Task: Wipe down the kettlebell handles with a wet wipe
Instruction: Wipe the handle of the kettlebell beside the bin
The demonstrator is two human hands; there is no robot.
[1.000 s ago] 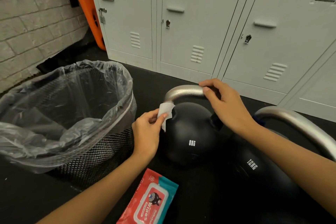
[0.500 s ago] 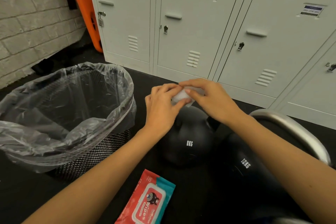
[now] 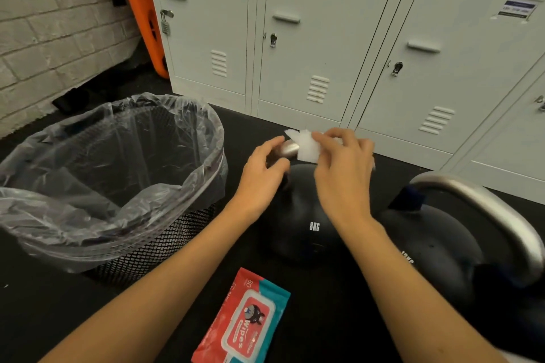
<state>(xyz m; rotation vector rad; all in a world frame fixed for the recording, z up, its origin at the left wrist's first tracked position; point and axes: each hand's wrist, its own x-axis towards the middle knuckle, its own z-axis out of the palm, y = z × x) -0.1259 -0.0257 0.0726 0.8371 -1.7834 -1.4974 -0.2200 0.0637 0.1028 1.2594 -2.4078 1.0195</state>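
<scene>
I see the wet wipe (image 3: 306, 146) as a small white sheet, soft and a little crumpled, draped over the top of the handle (image 3: 288, 148) of the 8KG kettlebell (image 3: 306, 215). The handle is a smooth brushed-metal loop, only a short silvery curve of it showing between the hands. Below it the bell is a round, matte black ball with white "8KG" lettering, sitting on the dark floor (image 3: 44, 303) in front of the lockers.

My right hand (image 3: 343, 171) pinches the wipe between thumb and curled fingertips and holds it against the handle. My left hand (image 3: 264, 174) curls loosely beside the handle's left end, fingers bent toward the metal — whether it actually grips the bar I cannot tell.

Just right of the small bell stands a bigger black kettlebell (image 3: 427, 253), its thick, satin-grey handle (image 3: 489, 212) arching high. In front, flat on the floor, lies a wipes pack (image 3: 244, 321) — glossy red and teal film with a rigid flip lid. To the left sits a black wire-mesh bin (image 3: 153, 247) lined with a thin, wrinkled clear bag (image 3: 112, 162). Behind are pale grey steel lockers (image 3: 312, 47) with louvred vents, a whitewashed brick wall (image 3: 59, 38), and an orange board (image 3: 141, 9) leaning in the corner.
</scene>
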